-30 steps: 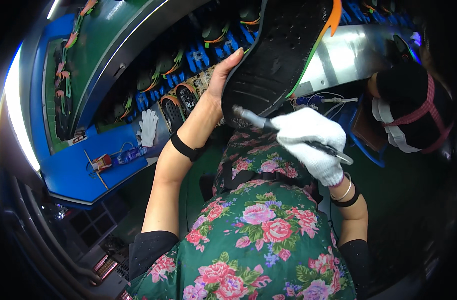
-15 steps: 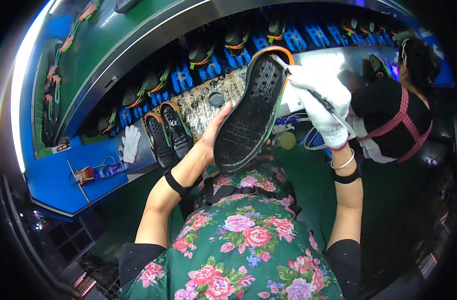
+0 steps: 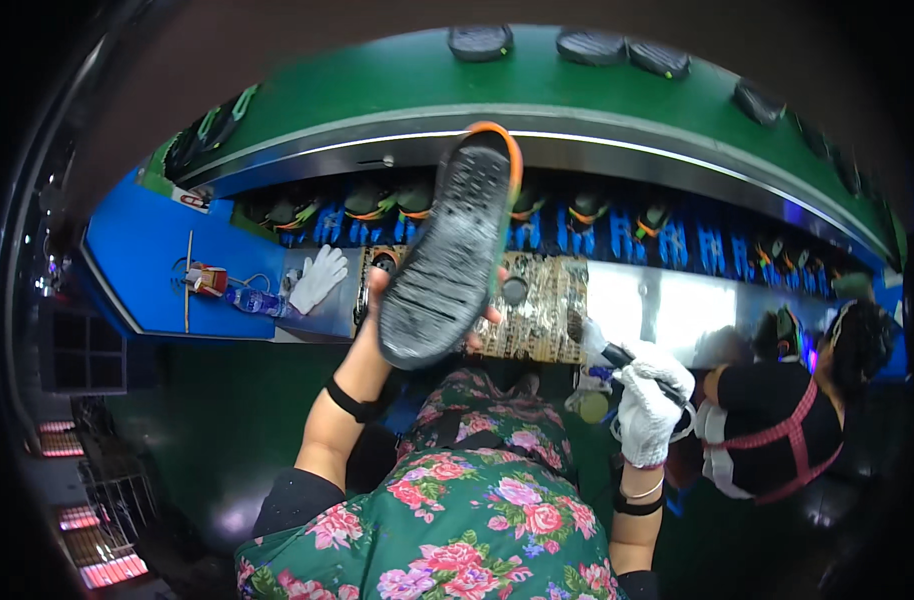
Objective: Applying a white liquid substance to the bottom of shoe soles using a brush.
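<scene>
My bare left hand (image 3: 373, 318) is closed around a black shoe sole (image 3: 442, 255), with its thumb at the left edge and fingertips showing at the right edge. The sole stands tilted upward, its toe rim orange and its side edge green, and its perforated, ribbed face looks wet and shiny. In a white knitted glove, my right hand (image 3: 649, 405) grips a brush (image 3: 615, 354) with a dark handle. The brush's pale neck and dark tip point up and left, apart from the sole, near the right end of a blotched brown board (image 3: 547, 300).
A round dark cap (image 3: 515, 290) sits on the board. A loose white glove (image 3: 319, 280) and a plastic bottle (image 3: 255, 301) lie left. Behind, shoe parts on blue holders line a shelf beneath a green conveyor (image 3: 377, 85). A co-worker (image 3: 777, 420) is at right.
My right hand with the brush has come away from the sole, down and toward me. The sole has shifted left and turned more upright. The view has swung, showing more of the conveyor.
</scene>
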### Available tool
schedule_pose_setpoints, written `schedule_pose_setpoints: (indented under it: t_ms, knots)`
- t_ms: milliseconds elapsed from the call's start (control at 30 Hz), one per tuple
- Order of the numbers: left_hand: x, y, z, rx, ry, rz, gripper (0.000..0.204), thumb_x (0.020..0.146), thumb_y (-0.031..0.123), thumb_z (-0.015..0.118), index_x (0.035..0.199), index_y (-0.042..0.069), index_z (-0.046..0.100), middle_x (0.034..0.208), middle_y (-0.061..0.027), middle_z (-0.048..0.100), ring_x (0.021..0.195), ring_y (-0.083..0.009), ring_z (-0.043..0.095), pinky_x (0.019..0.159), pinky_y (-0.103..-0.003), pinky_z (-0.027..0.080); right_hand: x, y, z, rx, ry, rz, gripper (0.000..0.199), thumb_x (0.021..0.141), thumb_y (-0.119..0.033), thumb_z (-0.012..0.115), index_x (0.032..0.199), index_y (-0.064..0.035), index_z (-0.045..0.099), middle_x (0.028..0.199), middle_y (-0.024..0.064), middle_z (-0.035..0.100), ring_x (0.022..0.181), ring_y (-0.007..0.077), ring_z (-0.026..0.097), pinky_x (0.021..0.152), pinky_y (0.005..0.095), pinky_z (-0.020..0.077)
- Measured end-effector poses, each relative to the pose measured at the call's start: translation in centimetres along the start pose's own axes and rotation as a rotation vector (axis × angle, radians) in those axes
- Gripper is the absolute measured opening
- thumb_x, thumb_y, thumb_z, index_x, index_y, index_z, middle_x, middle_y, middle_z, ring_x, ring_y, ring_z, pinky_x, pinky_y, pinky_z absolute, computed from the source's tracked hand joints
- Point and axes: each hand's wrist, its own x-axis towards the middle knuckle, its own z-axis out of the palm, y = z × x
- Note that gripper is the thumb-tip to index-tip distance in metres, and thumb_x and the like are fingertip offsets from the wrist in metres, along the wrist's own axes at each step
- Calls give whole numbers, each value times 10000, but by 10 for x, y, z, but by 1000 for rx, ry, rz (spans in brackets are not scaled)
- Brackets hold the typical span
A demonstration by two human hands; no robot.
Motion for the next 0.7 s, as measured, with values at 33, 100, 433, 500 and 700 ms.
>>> schedule_pose_setpoints:
  t_ms: [33, 100, 433, 500, 700]
  knots:
    - [-1, 29, 7, 157, -13, 57, 1295, 726, 797, 752, 1630, 32, 227, 1549, -356, 362, 1218, -566, 578, 794, -591, 651, 3, 11, -6, 30, -12, 37, 139, 759, 153, 710, 841, 46, 742, 906, 167, 753, 852, 237, 727, 770, 342, 609]
    - [9, 90, 13, 413, -7, 188, 1316, 734, 863, 677, 1625, 16, 207, 1529, -381, 359, 1135, -557, 627, 678, -476, 678, 3, 25, 4, 4, -3, 99, 176, 757, 137, 739, 909, 52, 767, 955, 184, 764, 909, 252, 735, 833, 355, 603]
    - [33, 259, -70, -130, 479, 1034, 937, 1030, 624, 467, 1586, -78, 188, 1556, -367, 343, 1361, -474, 510, 1064, -578, 541, -3, 101, 9, -113, -146, 372, 242, 811, 71, 780, 1052, 60, 782, 1051, 144, 783, 913, 190, 731, 833, 301, 594]
    - [84, 220, -55, 301, 703, 941, 784, 1059, 493, 471, 1567, -64, 255, 1481, -317, 464, 1275, -449, 568, 1053, -599, 539, 0, 107, -5, -55, -56, 365, 226, 810, 70, 759, 1035, 65, 772, 1072, 181, 774, 885, 205, 731, 796, 299, 595]
    - [215, 173, -68, 1957, 902, 669, 599, 881, 403, 797, 1423, 251, 593, 1251, -173, 675, 1140, -328, 668, 913, -554, 565, 8, 107, -15, 66, 95, 374, 223, 813, 98, 730, 1033, 74, 756, 1080, 206, 768, 785, 191, 711, 721, 288, 581]
